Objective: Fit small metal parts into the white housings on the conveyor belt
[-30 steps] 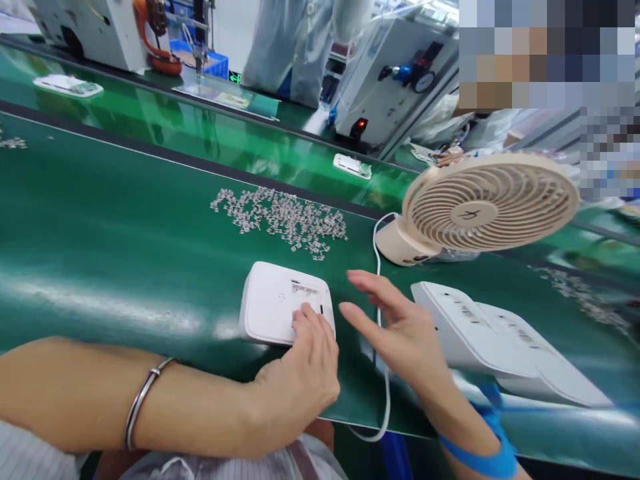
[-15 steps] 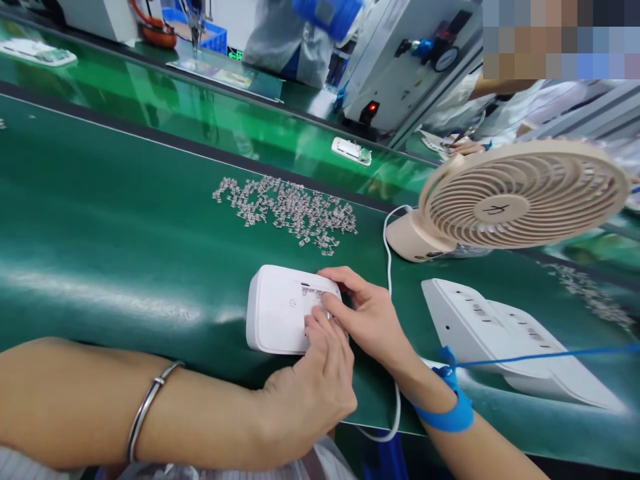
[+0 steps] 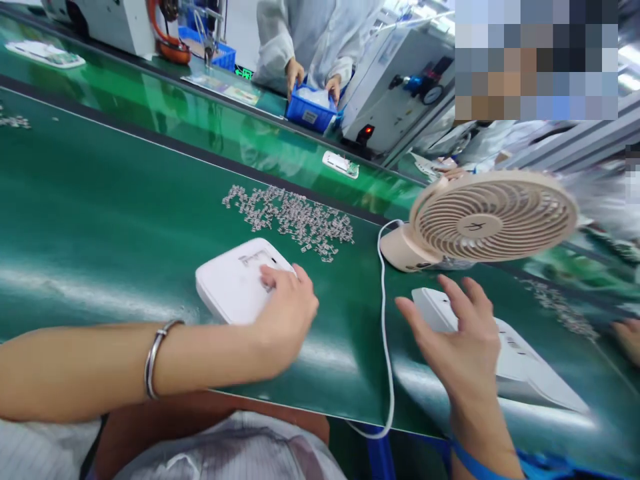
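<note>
White casing (image 3: 230, 287) under left hand (image 3: 287, 313) fingertips, no grip; right hand (image 3: 463, 347) open over stacked casings (image 3: 520, 363)

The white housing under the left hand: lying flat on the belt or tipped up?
Flat. The white housing lies with its broad face up on the green belt, and the left hand rests fingers on its right edge.

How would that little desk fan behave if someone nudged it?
The fan would probably tip rather than slide: its wide grille head leans out beyond a small base. It looks like light plastic, and its white cable might tug it.
</note>
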The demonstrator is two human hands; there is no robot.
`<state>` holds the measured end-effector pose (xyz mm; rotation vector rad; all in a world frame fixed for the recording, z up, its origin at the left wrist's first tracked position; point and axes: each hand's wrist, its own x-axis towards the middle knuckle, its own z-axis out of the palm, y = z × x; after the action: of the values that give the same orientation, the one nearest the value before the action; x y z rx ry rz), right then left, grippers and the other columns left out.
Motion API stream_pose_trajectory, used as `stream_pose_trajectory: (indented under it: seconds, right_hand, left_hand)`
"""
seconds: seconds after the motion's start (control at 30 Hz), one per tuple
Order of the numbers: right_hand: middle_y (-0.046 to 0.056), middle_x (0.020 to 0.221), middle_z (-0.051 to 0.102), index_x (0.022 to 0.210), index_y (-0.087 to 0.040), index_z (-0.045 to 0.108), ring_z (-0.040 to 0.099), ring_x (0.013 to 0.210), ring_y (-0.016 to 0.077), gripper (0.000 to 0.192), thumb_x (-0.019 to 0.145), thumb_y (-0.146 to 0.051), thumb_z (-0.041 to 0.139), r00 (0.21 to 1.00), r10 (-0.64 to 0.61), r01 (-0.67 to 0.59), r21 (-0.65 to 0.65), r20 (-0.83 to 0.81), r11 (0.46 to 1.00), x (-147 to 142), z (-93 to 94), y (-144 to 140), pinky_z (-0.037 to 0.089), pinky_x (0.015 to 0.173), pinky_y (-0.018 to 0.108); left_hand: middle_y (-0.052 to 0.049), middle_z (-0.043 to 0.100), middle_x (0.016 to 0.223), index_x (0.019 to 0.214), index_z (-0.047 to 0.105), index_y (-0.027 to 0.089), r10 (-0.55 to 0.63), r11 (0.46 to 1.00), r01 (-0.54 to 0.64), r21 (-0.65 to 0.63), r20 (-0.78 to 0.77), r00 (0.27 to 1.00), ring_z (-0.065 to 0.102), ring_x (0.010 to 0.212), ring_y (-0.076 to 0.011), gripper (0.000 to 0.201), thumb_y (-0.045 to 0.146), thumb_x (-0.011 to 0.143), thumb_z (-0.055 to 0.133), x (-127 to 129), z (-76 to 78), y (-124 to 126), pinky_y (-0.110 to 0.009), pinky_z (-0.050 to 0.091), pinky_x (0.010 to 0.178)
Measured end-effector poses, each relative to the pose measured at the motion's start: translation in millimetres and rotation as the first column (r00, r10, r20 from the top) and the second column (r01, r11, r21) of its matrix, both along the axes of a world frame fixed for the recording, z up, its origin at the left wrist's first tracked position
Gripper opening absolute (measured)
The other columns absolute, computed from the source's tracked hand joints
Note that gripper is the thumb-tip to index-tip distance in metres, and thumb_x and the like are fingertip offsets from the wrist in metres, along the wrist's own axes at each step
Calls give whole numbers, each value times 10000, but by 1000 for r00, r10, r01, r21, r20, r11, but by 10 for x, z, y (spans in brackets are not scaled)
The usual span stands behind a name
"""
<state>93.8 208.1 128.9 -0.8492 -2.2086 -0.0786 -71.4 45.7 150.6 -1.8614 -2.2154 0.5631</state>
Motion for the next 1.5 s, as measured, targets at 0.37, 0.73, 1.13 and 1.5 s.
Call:
stream_pose_trajectory:
  seconds: [0.37, 0.73, 1.13, 1.5]
  right_hand:
    - [152, 1039, 529, 1002, -206, 671, 505, 988, 410, 821, 654, -889, 376, 924, -223, 253, -61, 311, 966, 926, -268, 368, 421, 768, 615]
    - [93, 980, 565, 870, -223, 651, 524, 967, 351, 537, 608, -689, 599, 980, -19, 83, -327, 197, 941, 698, 86, 228, 407, 843, 576]
    - [105, 1359, 369, 1199, -231, 561, 334, 1256, 285, 458, 845, -520, 542, 644, 763, -557, -650, 56, 518, -615, 211, -246, 336, 1016, 490]
    - [52, 1397, 310, 1207, -235, 579, 325, 1265, 268, 366, 910, -372, 416, 782, 589, -503, -353, 204, 789, -1038, -424, 451, 266, 1048, 518]
  left_hand:
    - [-230, 615, 841, 959, 610, -2, 454, 880, -463, 108, 102, 885, 593, 807, -309, 412, -33, 705, 287, -1006, 98, -23, -337, 383, 605]
    - [-262, 393, 1320, 1214, 474, 54, 204, 874, -235, 425, 117, 972, 346, 1214, -439, 402, 205, 861, 358, -1044, -153, 13, -512, 349, 889]
    - [-135, 479, 1298, 1186, 532, 147, 24, 927, -217, 307, 529, 849, 395, 1201, -345, 413, 366, 908, 320, -1060, -105, 149, -529, 351, 937]
    - [-128, 520, 1262, 1256, 481, 160, -205, 946, -26, 322, 661, 722, 452, 1169, -286, 527, 503, 866, 392, -789, -67, -29, -456, 371, 952]
